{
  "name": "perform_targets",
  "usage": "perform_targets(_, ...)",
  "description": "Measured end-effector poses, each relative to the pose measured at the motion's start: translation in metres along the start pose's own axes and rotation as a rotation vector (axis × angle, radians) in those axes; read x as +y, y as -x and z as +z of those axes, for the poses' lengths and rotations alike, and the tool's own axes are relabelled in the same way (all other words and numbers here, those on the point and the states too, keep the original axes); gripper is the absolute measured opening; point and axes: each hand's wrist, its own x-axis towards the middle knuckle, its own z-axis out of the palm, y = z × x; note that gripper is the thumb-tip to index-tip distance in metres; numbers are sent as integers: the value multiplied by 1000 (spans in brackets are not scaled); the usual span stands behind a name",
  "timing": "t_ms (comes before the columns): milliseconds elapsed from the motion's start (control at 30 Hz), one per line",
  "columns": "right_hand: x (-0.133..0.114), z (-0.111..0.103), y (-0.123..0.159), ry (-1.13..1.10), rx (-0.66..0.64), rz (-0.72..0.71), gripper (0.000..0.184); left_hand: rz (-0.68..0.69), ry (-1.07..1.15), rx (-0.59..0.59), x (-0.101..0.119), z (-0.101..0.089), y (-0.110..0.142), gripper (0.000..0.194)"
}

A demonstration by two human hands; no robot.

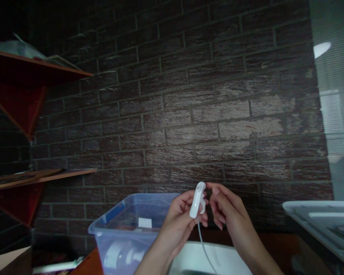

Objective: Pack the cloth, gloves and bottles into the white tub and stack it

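Observation:
My left hand [177, 219] is closed around a small white plastic device [197, 201], which has a long smooth body and a rounded part on its side. It is held tilted, its top leaning right. A thin pale cable [201, 238] hangs from it, curving down to the right. Close on the right is my right hand [231, 208], its index fingertip at the device's upper end; whether it touches, I cannot tell. The other fingers of that hand are loosely bent and apart, with nothing visible in them. What kind of device this is does not show clearly.
Behind my left forearm stands a clear bluish plastic bin [99, 229] with white items inside. A white surface [215, 254] lies below my hands. A pale lid-like panel [321, 212] juts in at right. Wooden shelves [60, 176] stick out at left before a dark brick wall [174, 126].

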Motion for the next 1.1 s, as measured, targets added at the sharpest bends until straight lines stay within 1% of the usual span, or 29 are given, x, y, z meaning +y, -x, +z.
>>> perform_targets(67,-1,1,3,34,-28,-37,46,71,-96,51,-2,0,-3,32)
perform_targets(133,-3,2,6,116,-79,-83,39,127,-181,88,-4,0,-4,33)
perform_targets(200,-3,2,7,196,-105,-104,32,136,-234,104,-6,0,-5,34)
perform_targets(267,-2,1,5,236,-87,-118,29,107,-259,101,-5,1,-4,35)
perform_targets(400,1,-4,-3,240,-27,-145,39,56,-284,73,-1,2,-1,31)
perform_targets(533,8,-7,-8,135,-23,-66,43,20,-275,24,1,2,-1,36)
perform_targets(600,12,-9,-9,120,-9,-53,43,2,-260,7,0,1,-1,36)
perform_targets(667,14,-10,-10,142,12,-71,42,9,-258,20,-1,0,-2,35)
perform_targets(767,15,-13,-10,172,65,-123,31,43,-287,45,-2,-1,-2,37)
perform_targets(833,14,-15,-11,185,125,-151,34,69,-327,73,-3,0,-2,39)
perform_targets(933,11,-17,-9,265,202,-186,38,97,-390,136,-3,5,-1,41)
perform_targets(1000,8,-16,-8,309,206,-192,39,105,-434,166,-4,8,0,42)
perform_targets(1100,6,-13,-5,324,139,-147,44,154,-532,180,-8,11,3,40)
